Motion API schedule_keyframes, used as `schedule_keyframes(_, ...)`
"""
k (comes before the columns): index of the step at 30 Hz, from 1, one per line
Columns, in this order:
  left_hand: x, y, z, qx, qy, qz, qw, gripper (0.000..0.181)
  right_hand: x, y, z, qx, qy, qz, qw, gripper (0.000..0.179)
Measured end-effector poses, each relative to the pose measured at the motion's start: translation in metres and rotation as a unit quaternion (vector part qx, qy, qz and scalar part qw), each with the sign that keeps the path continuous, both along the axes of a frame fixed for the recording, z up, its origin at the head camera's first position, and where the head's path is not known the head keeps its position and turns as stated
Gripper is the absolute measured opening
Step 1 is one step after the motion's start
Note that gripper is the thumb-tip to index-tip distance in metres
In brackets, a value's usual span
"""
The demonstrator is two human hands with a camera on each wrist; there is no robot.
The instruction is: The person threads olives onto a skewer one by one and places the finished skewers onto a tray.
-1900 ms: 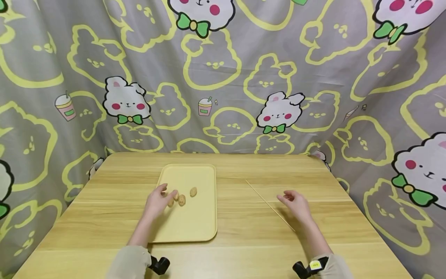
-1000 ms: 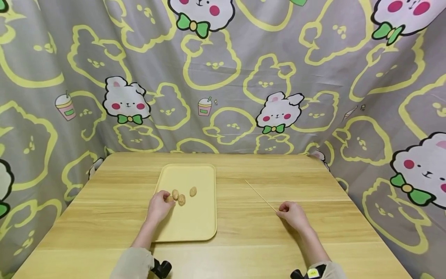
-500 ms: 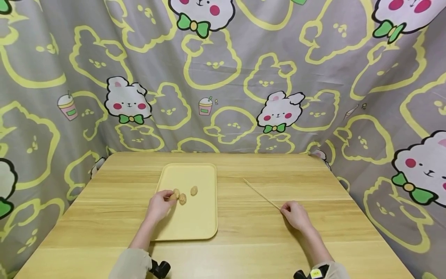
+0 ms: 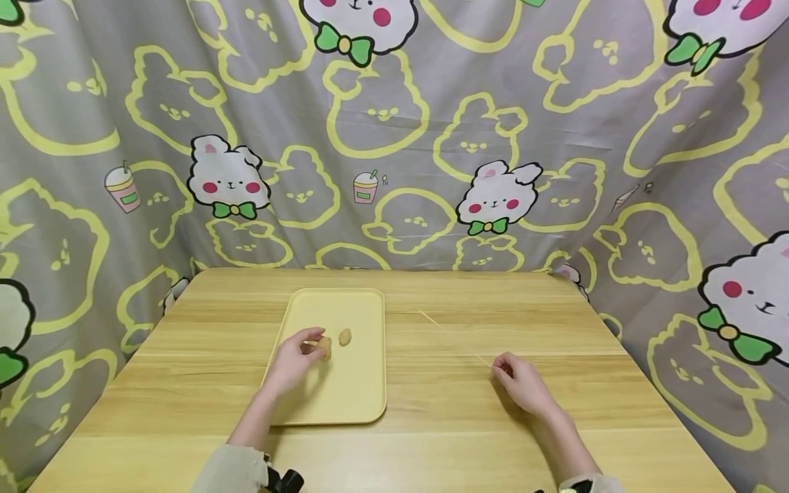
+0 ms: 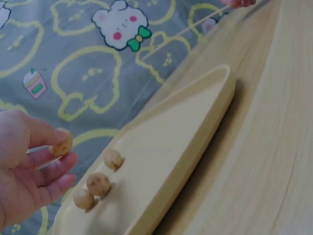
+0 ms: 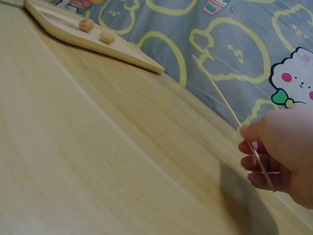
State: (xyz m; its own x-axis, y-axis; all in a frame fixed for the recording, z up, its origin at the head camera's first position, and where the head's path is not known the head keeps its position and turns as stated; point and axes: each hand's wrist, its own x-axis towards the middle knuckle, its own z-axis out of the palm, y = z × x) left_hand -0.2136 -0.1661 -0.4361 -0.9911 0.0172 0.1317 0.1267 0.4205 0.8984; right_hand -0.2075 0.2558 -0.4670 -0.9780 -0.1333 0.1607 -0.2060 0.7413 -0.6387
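Stick (image 6: 223, 99) and ball (image 5: 62, 145) were each held in a hand. The ball was pinched between the thumb and fingers of the left hand (image 4: 296, 359), over the tray (image 4: 351, 390). By the curled thumb and fingers of the right hand (image 4: 522, 385) the stick was gripped near one end, its butt laid across the lower fingers and its tip slanted up, away and to the left, off the table (image 4: 444, 404). On the tray three balls (image 5: 99, 184) were set: two close together, with the third just beside them toward the middle. The tray was laid flat on the left half of the table, well apart from the right hand. Pale wood grain was seen in the table, and a shadow was cast on it beneath the right hand. Behind and at both sides the table was closed in by a grey curtain (image 4: 394, 157), printed with yellow outlines, white rabbits and cups. In the head view the nearer balls were partly covered by the left fingers, and the tray's left rim was crossed by the left forearm. Beige sleeves (image 4: 231, 469) were worn, and a black device (image 4: 285, 481) was seen at the left wrist.
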Motion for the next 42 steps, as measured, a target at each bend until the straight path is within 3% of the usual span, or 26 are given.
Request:
schedule_keyframes(8, 0.000, 0.015, 0.003, 0.104, -0.027, -0.044, 0.9933, 0.033, 0.009, -0.010, 0.007, -0.064, 0.020, 0.064, 0.9957, 0.004)
schedule_keyframes(17, 0.000, 0.021, 0.001, 0.189, -0.032, -0.106, 0.9758, 0.032, 0.017, -0.022, 0.019, -0.129, -0.002, 0.098, 0.9868, 0.010)
schedule_keyframes(27, 0.003, 0.027, 0.003, 0.188, -0.024, -0.149, 0.9705, 0.036, 0.022, -0.029, 0.027, -0.171, 0.023, 0.151, 0.9733, 0.007)
schedule_keyframes(42, 0.006, 0.034, 0.007, 0.210, -0.022, -0.191, 0.9586, 0.042, 0.024, -0.024, 0.025, -0.170, 0.027, 0.169, 0.9704, 0.007)
